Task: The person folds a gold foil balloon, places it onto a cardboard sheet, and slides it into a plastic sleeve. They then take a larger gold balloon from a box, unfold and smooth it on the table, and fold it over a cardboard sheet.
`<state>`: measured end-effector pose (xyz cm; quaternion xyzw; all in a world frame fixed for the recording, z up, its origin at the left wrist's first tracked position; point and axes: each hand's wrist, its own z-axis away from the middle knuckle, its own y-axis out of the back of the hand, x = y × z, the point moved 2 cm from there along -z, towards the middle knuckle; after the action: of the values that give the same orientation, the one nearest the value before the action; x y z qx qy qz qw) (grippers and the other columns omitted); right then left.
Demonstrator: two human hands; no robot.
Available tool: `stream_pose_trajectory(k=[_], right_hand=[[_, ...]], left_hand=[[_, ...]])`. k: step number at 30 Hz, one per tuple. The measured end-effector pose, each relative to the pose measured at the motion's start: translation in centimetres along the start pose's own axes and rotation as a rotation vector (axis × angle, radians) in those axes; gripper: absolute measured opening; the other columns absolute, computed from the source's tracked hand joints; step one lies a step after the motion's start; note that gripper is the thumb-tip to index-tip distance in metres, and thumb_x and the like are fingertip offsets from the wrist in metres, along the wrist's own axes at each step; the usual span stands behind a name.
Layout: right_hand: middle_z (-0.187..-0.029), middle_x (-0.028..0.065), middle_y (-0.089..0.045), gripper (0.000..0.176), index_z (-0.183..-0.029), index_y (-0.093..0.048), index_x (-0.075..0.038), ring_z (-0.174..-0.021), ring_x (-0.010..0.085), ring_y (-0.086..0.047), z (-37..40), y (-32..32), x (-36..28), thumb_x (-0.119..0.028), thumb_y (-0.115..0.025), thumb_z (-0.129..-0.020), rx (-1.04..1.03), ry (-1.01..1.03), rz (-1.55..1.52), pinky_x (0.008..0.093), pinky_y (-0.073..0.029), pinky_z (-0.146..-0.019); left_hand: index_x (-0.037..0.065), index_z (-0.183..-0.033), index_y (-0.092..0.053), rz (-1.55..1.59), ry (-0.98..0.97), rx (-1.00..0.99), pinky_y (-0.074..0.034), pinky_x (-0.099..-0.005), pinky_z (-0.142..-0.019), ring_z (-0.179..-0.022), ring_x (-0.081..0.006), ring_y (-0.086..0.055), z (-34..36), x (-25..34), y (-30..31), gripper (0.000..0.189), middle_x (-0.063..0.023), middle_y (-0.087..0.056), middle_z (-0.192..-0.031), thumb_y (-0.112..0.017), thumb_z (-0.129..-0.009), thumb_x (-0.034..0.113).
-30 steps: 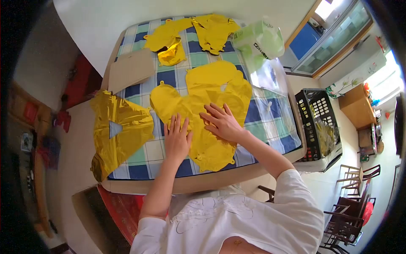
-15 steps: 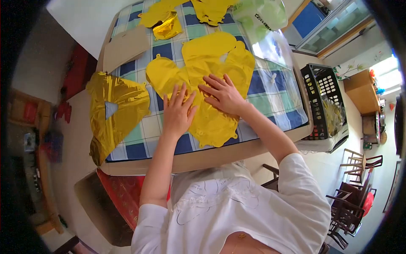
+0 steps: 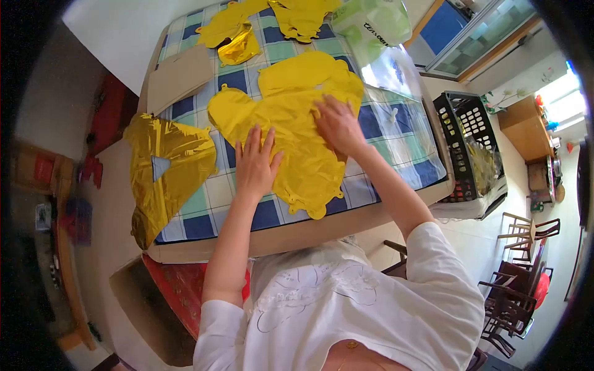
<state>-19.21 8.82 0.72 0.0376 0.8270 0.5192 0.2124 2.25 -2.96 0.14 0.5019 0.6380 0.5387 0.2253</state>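
A flat gold foil sheet with rounded lobes (image 3: 297,123) lies in the middle of the checked cloth. My left hand (image 3: 255,164) rests palm down on its left edge, fingers spread and pointing away from me. On its right side lies my right hand (image 3: 339,127), slightly blurred, with fingers extended over the foil. Neither hand grips anything. Left of my left hand, another gold foil piece (image 3: 167,185) hangs over the table's left edge.
More gold foil pieces (image 3: 303,15) lie at the far side, near a brown cardboard sheet (image 3: 179,77). A green and white plastic package (image 3: 374,31) is at the far right. Beyond the right edge stands a black crate (image 3: 468,145).
My right hand has slid slightly away from me and to the right. The foil under my hands looks flatter, and its upper lobes have shifted. My left hand stays nearly in place.
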Motion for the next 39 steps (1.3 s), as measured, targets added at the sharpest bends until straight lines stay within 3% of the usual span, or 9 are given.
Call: stream_pose_trajectory(k=[3,6,9,12,21,30,36,39], right_hand=[[-0.136,0.0121,-0.047,0.042,-0.129,-0.052,-0.013,-0.131,0.0299,-0.038,-1.0,-0.5,4.5,-0.027,-0.056,-0.09,0.195,-0.173,0.062,0.0524,-0.026,-0.107],[-0.137,0.0128,-0.046,0.041,-0.129,-0.052,-0.012,-0.131,0.0304,-0.039,-0.9,-0.9,5.8,-0.027,-0.054,-0.091,0.196,-0.159,0.075,0.0507,-0.026,-0.108],[-0.137,0.0136,-0.047,0.039,-0.128,-0.053,-0.012,-0.129,0.0308,-0.041,-0.9,-0.8,5.5,-0.028,-0.052,-0.093,0.188,-0.169,0.069,0.05,-0.027,-0.108],[-0.135,0.0138,-0.049,0.039,-0.127,-0.054,-0.011,-0.127,0.0312,-0.043,-0.9,-0.9,5.9,-0.029,-0.052,-0.093,0.228,-0.182,-0.004,0.049,-0.028,-0.108],[-0.134,0.0142,-0.049,0.042,-0.127,-0.054,-0.01,-0.127,0.0319,-0.042,-0.8,-0.6,5.7,-0.032,-0.054,-0.091,0.217,-0.187,-0.017,0.0493,-0.028,-0.108],[-0.134,0.0139,-0.048,0.041,-0.125,-0.054,-0.01,-0.128,0.0325,-0.042,-0.8,-0.5,5.7,-0.031,-0.055,-0.091,0.181,-0.174,-0.008,0.0499,-0.027,-0.109],[-0.134,0.0146,-0.048,0.04,-0.124,-0.056,-0.009,-0.127,0.033,-0.042,-0.8,-0.6,5.7,-0.029,-0.057,-0.089,0.231,-0.173,-0.02,0.0494,-0.028,-0.108],[-0.134,0.0173,-0.047,0.04,-0.123,-0.056,-0.009,-0.128,0.0347,-0.04,-0.9,-0.7,5.8,-0.029,-0.058,-0.089,0.254,-0.137,-0.008,0.0476,-0.028,-0.109]], left_hand=[[0.016,-0.143,-0.036,0.025,0.012,-0.009,-0.024,-0.0547,-0.109,-0.137,-0.0312,-0.031,-1.0,-0.3,0.3,0.055,-0.0177,-0.03,-0.148,-0.052,-0.094,0.036],[0.016,-0.14,-0.041,0.064,0.021,0.033,-0.021,-0.0564,-0.11,-0.137,-0.0329,-0.031,-1.1,-0.3,0.4,0.051,-0.015,-0.029,-0.15,-0.053,-0.093,0.034],[0.014,-0.136,-0.046,0.02,-0.131,0.025,-0.021,-0.057,-0.109,-0.136,-0.032,-0.032,-1.3,0.9,0.9,0.048,-0.0133,-0.033,-0.148,-0.054,-0.092,0.035],[0.014,-0.133,-0.05,0.096,-0.24,-0.107,-0.021,-0.0566,-0.11,-0.135,-0.031,-0.033,-0.8,2.7,0.3,0.047,-0.0118,-0.038,-0.145,-0.055,-0.092,0.036],[0.017,-0.129,-0.054,0.073,-0.218,-0.092,-0.018,-0.0596,-0.109,-0.135,-0.0261,-0.034,1.0,4.5,-0.5,0.044,-0.0087,-0.043,-0.142,-0.055,-0.091,0.04],[0.017,-0.132,-0.051,0.097,-0.207,-0.128,-0.02,-0.0606,-0.107,-0.138,-0.0272,-0.029,0.9,4.7,-0.4,0.044,-0.0081,-0.037,-0.146,-0.057,-0.091,0.033],[0.018,-0.131,-0.052,0.174,-0.162,0.09,-0.02,-0.0601,-0.107,-0.136,-0.0285,-0.032,0.8,4.2,0.1,0.041,-0.009,-0.042,-0.143,-0.056,-0.091,0.027],[0.016,-0.125,-0.058,0.182,-0.166,0.093,-0.018,-0.0602,-0.108,-0.134,-0.029,-0.036,0.7,4.2,0.6,0.036,-0.0082,-0.047,-0.138,-0.057,-0.09,0.025]])
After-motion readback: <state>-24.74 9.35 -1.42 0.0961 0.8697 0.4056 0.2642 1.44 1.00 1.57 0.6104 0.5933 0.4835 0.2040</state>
